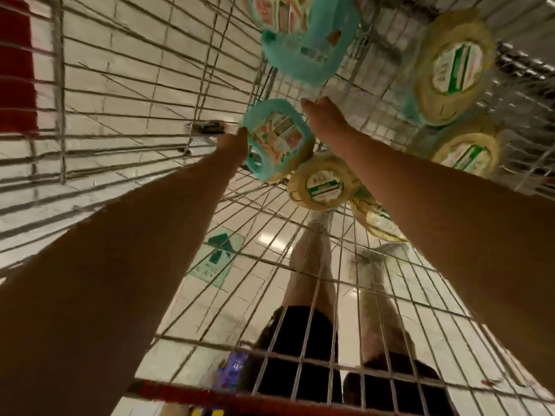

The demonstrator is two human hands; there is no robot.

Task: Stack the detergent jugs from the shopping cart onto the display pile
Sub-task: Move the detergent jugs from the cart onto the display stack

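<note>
Teal plastic detergent jug (276, 139) lies down in the big silver wire shopping cart (120, 85), with a round yellow plastic jug (322, 187) touching its lower side; left hand (232, 145) is on the teal jug's left edge and right hand (319, 114) at its upper right corner, both grips too blurred to tell

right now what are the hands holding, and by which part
The teal detergent jug sits between the left hand, at its left edge, and the right hand, at its upper right corner. Blur leaves the grip itself unclear.
</note>
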